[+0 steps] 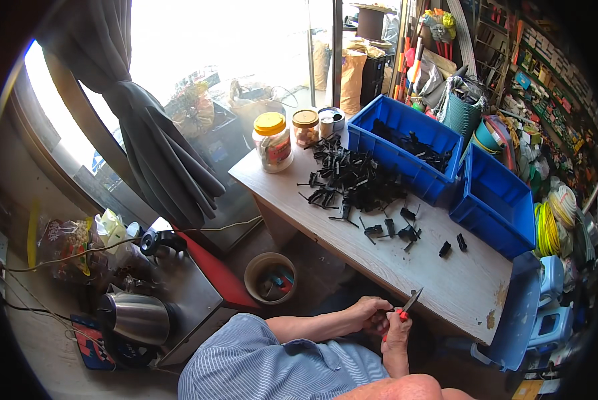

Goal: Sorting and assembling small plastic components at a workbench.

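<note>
Right now the right hand [397,337] is wrapped round the red handles of the scissors [403,315], blades pointing up by the near edge of the table [472,287]. Beside it, the left hand [371,313] has its fingers curled in; whether they pinch anything, I can't tell. Black parts [352,170] lie heaped beyond, next to a blue bin [409,168].

Window [225,40]: flanked by a tied grey curtain [153,133].
Floor [320,268]: a round bin [247,281] is spotted.
Right side: there, a yellow coil [547,231] is seen!
</note>
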Demonstrator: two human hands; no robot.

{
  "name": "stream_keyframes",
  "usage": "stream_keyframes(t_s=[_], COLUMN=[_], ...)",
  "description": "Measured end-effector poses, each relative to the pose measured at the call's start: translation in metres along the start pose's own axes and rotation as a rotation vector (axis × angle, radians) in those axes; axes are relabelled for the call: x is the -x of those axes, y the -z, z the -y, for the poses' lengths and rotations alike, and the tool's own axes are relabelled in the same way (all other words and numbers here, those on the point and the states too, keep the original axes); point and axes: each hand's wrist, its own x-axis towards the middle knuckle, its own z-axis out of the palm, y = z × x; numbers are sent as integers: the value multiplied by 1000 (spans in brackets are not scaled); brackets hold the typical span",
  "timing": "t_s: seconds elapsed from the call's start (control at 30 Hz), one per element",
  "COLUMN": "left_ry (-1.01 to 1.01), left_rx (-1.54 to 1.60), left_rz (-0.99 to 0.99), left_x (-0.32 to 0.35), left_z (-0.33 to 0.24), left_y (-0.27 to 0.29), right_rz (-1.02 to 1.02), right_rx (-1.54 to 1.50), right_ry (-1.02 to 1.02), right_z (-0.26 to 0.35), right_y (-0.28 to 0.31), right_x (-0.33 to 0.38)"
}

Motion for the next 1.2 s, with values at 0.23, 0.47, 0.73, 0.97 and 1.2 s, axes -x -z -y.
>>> stream_keyframes(t_s=[0.23, 0.47, 0.73, 0.97, 1.2], left_ry=[51, -7, -449, -802, -969], left_rx=[-39, -74, -480, -858, -1165], left_rz=[-85, 30, 268, 464, 395], left_x=[-2, 3, 21, 16, 24], left_z=[2, -2, -16, -27, -32], left_y=[-4, -2, 13, 31, 23], right_rz=[-6, 45, 12, -4, -23], right_rx=[61, 39, -83, -145, -73], right_ry=[48, 22, 97, 31, 104], right_z=[-9, -8, -11, -6, -9], right_y=[4, 12, 22, 15, 16], right_x=[3, -1, -22, -21, -20])
